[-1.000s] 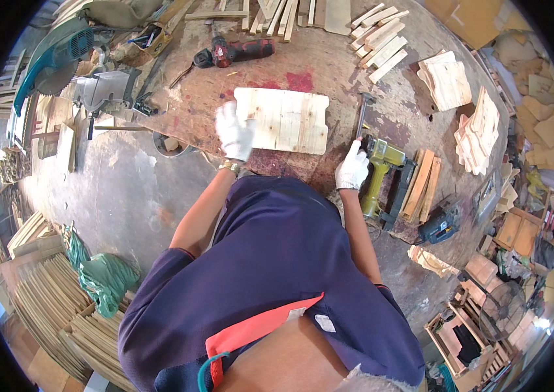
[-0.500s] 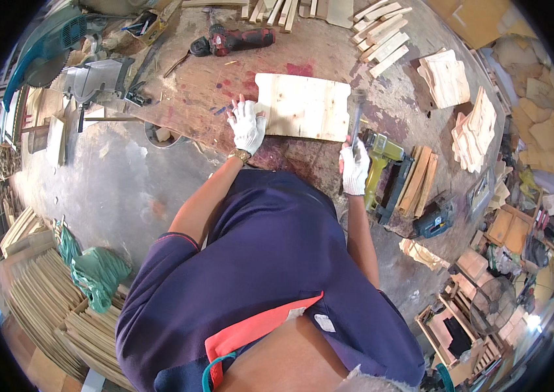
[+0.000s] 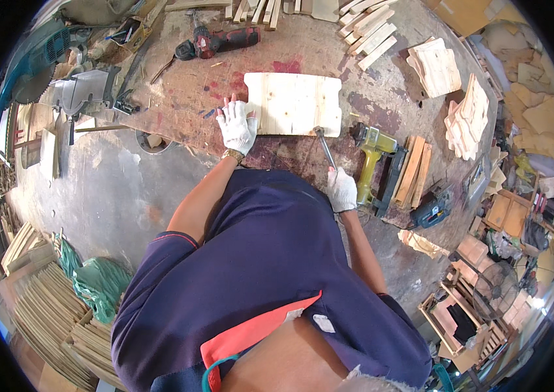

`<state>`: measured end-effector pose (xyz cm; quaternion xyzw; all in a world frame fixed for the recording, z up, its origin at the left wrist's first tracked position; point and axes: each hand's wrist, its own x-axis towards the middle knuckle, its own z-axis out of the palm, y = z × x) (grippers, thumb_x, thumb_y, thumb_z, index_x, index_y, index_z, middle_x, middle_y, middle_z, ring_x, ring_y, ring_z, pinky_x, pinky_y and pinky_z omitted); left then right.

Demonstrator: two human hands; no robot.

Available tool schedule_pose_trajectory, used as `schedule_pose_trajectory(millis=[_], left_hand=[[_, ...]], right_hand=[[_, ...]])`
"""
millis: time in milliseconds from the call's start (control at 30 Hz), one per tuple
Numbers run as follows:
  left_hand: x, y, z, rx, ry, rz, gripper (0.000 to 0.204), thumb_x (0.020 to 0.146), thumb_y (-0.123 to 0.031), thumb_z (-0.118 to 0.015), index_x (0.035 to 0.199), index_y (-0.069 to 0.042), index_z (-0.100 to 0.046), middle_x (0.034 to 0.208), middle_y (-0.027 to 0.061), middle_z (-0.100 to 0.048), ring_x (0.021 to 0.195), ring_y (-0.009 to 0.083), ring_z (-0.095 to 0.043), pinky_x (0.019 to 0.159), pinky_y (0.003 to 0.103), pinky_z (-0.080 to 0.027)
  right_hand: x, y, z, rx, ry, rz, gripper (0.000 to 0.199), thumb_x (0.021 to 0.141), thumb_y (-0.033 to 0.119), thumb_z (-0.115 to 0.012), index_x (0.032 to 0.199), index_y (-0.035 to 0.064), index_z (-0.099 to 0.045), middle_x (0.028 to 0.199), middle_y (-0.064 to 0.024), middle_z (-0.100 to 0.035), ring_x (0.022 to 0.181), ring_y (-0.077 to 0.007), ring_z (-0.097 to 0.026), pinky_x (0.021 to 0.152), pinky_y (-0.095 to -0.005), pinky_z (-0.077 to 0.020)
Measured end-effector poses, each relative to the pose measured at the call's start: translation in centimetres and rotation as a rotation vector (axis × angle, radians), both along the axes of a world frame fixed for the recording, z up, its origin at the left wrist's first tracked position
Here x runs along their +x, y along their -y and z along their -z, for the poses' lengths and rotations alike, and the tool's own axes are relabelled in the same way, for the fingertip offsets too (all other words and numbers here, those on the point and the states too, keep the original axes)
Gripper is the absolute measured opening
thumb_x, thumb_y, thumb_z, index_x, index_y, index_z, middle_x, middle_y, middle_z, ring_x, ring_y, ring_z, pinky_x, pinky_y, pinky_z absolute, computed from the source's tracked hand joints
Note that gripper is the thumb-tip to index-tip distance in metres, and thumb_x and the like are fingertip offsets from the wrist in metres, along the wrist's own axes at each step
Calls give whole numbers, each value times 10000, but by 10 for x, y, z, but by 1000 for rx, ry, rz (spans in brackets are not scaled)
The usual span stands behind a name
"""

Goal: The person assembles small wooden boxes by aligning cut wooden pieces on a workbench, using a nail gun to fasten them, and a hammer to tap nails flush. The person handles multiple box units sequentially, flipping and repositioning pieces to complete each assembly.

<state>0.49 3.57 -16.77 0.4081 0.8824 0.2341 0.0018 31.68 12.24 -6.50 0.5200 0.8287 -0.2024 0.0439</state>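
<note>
A pale wooden panel [image 3: 293, 101] with notched side edges lies on the worn workbench [image 3: 179, 98] in front of me. My left hand [image 3: 237, 129], in a white fingerless glove, rests with fingers spread on the panel's left edge. In my right hand [image 3: 342, 191], gloved the same way, is the handle of a hammer [image 3: 326, 149]. The hammer's head is at the panel's near edge, toward its right corner; whether it touches the wood I cannot tell. A yellow-green nail gun [image 3: 372, 160] lies just right of that hand.
Beside the nail gun are wooden strips [image 3: 414, 173] and a blue power tool [image 3: 431, 208]. Stacks of shaped boards [image 3: 435, 68] lie at right. A red and black cordless drill [image 3: 218, 43] lies beyond the panel. At far left stands a miter saw [image 3: 35, 68].
My right hand has come down toward me, and the hammer has swung from upright beside the panel's right edge to its near edge. My left hand stays on the panel.
</note>
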Motion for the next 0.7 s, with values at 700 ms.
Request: schedule_pose_trajectory(millis=[700], left_hand=[[-2,-2,4,-47,74,5,478,960,-242,-542,1412,-93,-498,1617,142,-360,1532,390,-233,1234,591,-127]], right_hand=[[-11,-13,32,-75,-342,-10,308,1021,303,-566,920,31,-671,643,-248,-617,619,-437,-649,548,-508,-476]])
